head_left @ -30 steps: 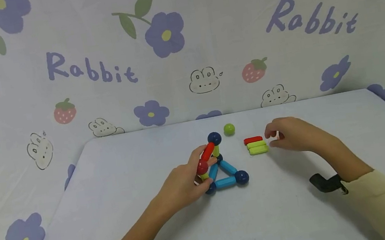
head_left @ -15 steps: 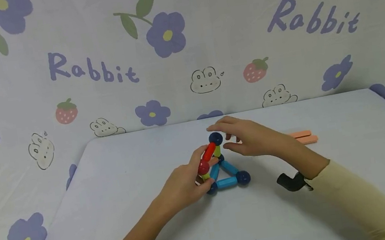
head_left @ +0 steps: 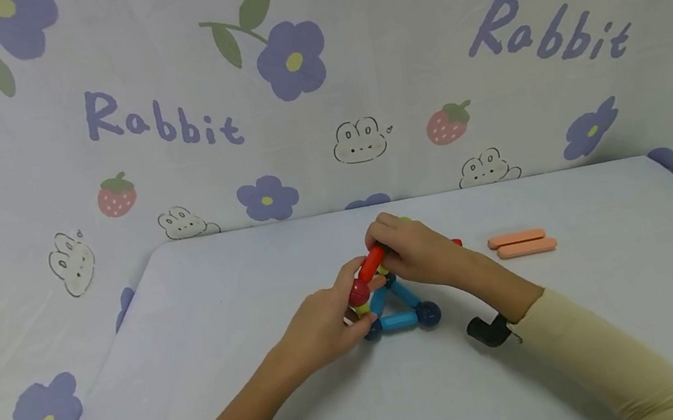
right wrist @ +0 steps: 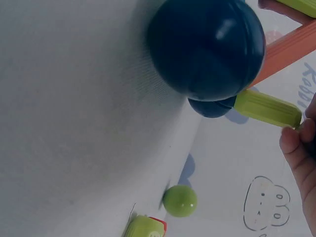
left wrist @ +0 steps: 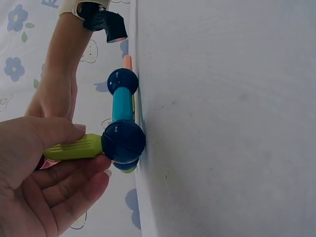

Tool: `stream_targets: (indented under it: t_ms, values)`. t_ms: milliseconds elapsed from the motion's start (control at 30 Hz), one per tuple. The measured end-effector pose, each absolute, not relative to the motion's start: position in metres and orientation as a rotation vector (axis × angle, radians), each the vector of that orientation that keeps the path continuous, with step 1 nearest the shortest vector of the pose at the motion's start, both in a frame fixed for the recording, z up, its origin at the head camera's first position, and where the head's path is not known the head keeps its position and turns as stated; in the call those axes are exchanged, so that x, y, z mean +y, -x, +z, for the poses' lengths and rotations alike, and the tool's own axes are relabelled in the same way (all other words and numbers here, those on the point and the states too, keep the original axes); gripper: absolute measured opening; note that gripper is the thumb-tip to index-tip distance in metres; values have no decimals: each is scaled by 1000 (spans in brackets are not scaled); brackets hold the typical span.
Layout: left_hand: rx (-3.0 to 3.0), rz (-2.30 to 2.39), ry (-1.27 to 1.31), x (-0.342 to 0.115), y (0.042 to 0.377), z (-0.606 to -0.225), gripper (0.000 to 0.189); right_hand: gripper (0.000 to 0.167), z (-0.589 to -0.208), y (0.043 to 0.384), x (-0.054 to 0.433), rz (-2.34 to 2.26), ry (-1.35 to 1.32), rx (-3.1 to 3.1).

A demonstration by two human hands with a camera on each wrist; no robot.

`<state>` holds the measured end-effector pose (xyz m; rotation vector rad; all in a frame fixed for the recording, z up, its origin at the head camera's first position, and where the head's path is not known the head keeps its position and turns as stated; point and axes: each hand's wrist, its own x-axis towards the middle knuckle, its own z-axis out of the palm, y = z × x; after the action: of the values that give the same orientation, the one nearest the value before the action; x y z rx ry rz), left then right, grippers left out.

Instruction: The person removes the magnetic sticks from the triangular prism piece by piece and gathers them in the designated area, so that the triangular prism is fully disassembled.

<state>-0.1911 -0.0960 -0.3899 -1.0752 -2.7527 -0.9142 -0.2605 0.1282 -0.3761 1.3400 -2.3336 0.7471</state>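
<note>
A toy frame of balls and sticks stands on the table; its base is a triangle of blue sticks [head_left: 399, 321] with dark blue balls [head_left: 429, 314] at the corners. My left hand [head_left: 326, 319] pinches an upright lime stick [left wrist: 76, 148] at the frame's left corner. A red ball [head_left: 358, 293] tops that stick, and a red stick [head_left: 373, 263] slopes from it to the back. My right hand [head_left: 415, 245] grips the dark blue ball [right wrist: 312, 148] at the top of the rear lime stick [right wrist: 269, 109]; the fingers mostly hide this ball. An orange stick [right wrist: 289, 54] slants through the frame.
Two orange sticks [head_left: 526, 249] lie side by side on the table at right. A lime ball [right wrist: 180, 201] and a loose lime stick [right wrist: 144, 227] with red beside it sit behind the right hand. A patterned cloth [head_left: 300, 136] hangs at the back.
My right hand has moved left from beside the loose sticks to the frame's rear top ball and taken hold of it. The left hand keeps its grip almost unmoved.
</note>
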Motion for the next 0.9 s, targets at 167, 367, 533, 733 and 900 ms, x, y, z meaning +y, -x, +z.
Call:
stream_targets:
  t_ms: [167,367,533,733,900]
  values:
    - [-2755,-915,1061,-96,191,-389,81,23,-375,263,127,776,-1350,-2346]
    - [-2795,-901,1021,-96,190,-387,82,17,-371,267,134,763,-1262,-2419]
    - [-2819,-889,1002,-96,190,-387,82,12,-368,279,144,794,-1150,-2502]
    - [-2843,-871,987,-94,189,-387,82,13,-366,305,163,918,-982,-2596]
    - [-2873,-874,963,-93,187,-385,82,29,-353,326,182,1000,-861,-2762]
